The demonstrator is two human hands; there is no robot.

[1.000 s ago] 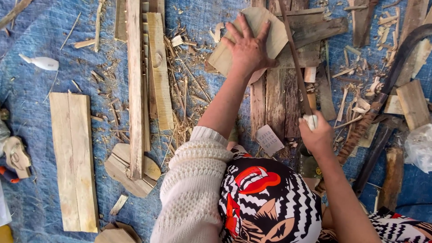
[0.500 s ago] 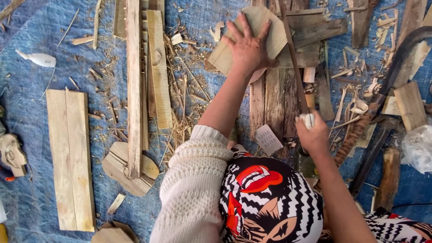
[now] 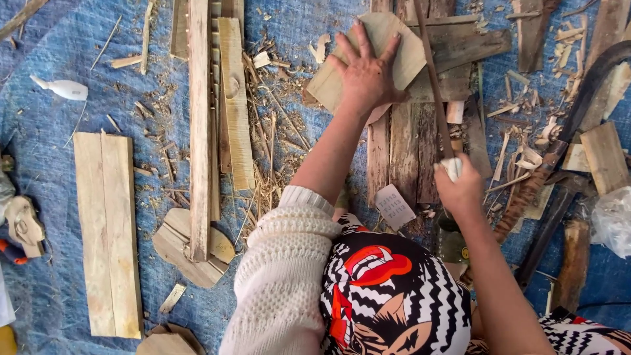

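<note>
Two hands are engaged. My left hand (image 3: 367, 73) lies flat, fingers spread, palm pressed on a pale wooden panel (image 3: 388, 41) with a rounded outline. That panel rests across a bed of dark weathered planks (image 3: 402, 148) near the top of the view. My right hand (image 3: 460, 185) is closed in a fist around the pale handle of a long thin blade (image 3: 430, 79); the blade runs away from me, up along the right edge of the panel, just beside my left hand. Whether the blade touches the panel I cannot tell.

Wood shavings (image 3: 269, 164) and chips lie scattered to the left of the planks on a blue tarp (image 3: 52, 46). Farther left, several long light boards (image 3: 200, 125) lie side by side, one end over a small cut piece (image 3: 176, 246). A wide pale board (image 3: 106, 230) lies apart near the left edge
</note>
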